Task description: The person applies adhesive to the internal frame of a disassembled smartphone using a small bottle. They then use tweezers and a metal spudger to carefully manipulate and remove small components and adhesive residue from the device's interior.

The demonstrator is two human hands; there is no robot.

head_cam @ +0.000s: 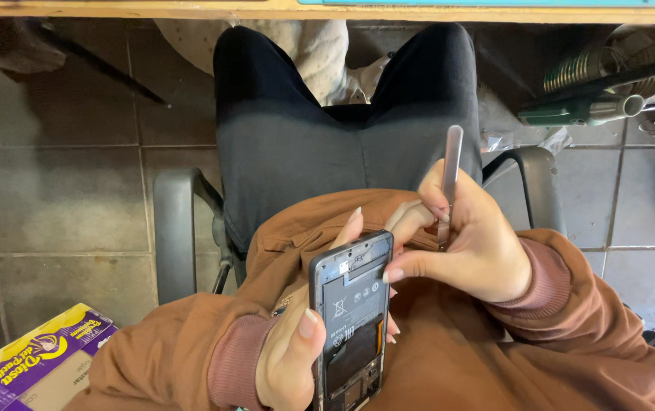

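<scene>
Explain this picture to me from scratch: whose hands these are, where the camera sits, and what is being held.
There is no machine here. The one picture comes from a camera worn on a person's head, looking down at their own lap while they sit in a chair on a tiled floor. The left hand grips a phone with its back cover off, so the battery and inner parts show. The right hand holds a thin metal tool upright, one fingertip touching the phone's edge. A purple and yellow box lies at lower left, and a wooden table edge runs along the top.

Soft daylight, sharp focus, shadowed floor
</scene>
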